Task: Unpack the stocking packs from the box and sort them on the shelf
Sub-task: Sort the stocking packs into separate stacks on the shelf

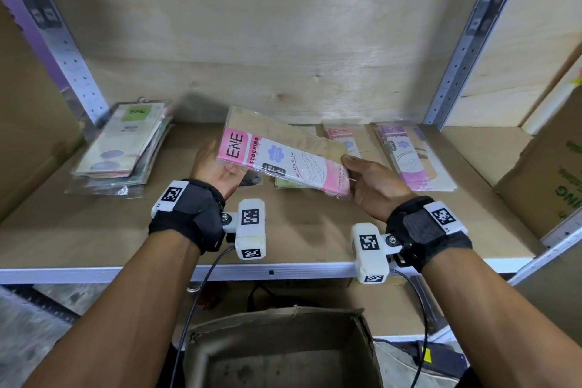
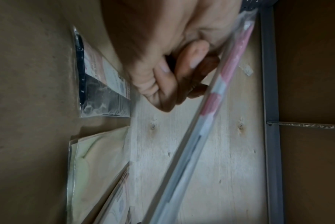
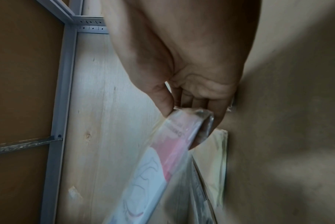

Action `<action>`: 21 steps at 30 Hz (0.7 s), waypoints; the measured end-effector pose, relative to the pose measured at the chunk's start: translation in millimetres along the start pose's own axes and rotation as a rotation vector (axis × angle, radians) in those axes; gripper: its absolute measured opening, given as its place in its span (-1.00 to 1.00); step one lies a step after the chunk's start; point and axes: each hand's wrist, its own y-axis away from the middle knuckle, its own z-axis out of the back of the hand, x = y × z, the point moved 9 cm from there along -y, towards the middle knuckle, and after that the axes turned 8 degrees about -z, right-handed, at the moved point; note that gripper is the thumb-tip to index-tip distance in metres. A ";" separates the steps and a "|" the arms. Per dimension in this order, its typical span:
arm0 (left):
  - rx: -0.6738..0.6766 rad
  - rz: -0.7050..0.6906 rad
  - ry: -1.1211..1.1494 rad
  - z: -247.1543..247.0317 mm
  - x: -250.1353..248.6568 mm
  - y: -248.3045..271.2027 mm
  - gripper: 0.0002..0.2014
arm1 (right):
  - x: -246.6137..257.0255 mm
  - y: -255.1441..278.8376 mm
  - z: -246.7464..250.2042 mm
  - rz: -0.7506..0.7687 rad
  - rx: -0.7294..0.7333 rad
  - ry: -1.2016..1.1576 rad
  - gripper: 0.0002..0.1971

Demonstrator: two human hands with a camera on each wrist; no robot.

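Note:
A pink ENE stocking pack (image 1: pixel 283 157) hangs tilted above the shelf board (image 1: pixel 94 230), held by both hands. My left hand (image 1: pixel 220 164) lies palm-up under its labelled left end. In the left wrist view its fingers (image 2: pixel 162 75) curl against the pack's edge (image 2: pixel 210 106). My right hand (image 1: pixel 349 173) pinches the other end, thumb on top and fingers beneath. In the right wrist view the pack (image 3: pixel 172 144) is clamped at its corner by my right hand (image 3: pixel 191 103). An open cardboard box (image 1: pixel 277 350) stands below the shelf; its visible inside looks bare.
A mixed stack of packs (image 1: pixel 126 148) lies at the shelf's left. Pink packs (image 1: pixel 343 138) and purple packs (image 1: pixel 409 157) lie at the back right, and a green pack (image 1: pixel 289 184) sits under the held one. A large carton (image 1: pixel 541 179) stands at right, past the metal upright (image 1: pixel 456 66).

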 end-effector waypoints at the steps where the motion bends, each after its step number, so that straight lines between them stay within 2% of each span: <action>1: -0.007 -0.008 0.026 1.5 -0.1 -1.0 -0.59 | -0.1 -0.6 0.0 -0.002 0.004 -0.002 -0.69; 3: -0.023 0.006 0.135 3.1 0.8 -3.1 -0.56 | 0.7 -1.9 1.5 0.004 0.004 -0.019 -0.75; 5: -0.066 0.069 0.241 6.0 4.3 -7.8 -0.62 | 3.3 -4.2 6.3 0.020 -0.011 -0.067 -0.76; 8: -0.100 0.145 0.330 11.9 9.8 -19.3 -0.26 | 8.8 -6.7 12.3 0.041 -0.027 -0.168 -0.90; 11: -0.004 0.205 0.270 6.8 19.8 -22.3 -0.08 | 13.0 -5.9 11.9 0.051 -0.029 -0.220 -0.90; 13: 0.103 0.232 0.078 -1.7 30.0 -18.8 -0.13 | 13.9 -4.7 6.2 0.044 0.003 -0.277 -0.87; 16: 0.267 0.237 -0.194 -23.9 44.9 -7.0 -0.32 | 13.6 -4.2 -5.5 0.042 0.052 -0.332 -0.87; 19: 0.336 0.201 -0.334 -39.4 55.3 3.6 -0.49 | 9.0 -5.1 -12.1 0.044 0.063 -0.332 -0.88; 21: 0.355 0.153 -0.395 -44.2 58.2 7.1 -0.63 | 5.5 -5.3 -13.7 0.049 0.047 -0.252 -0.86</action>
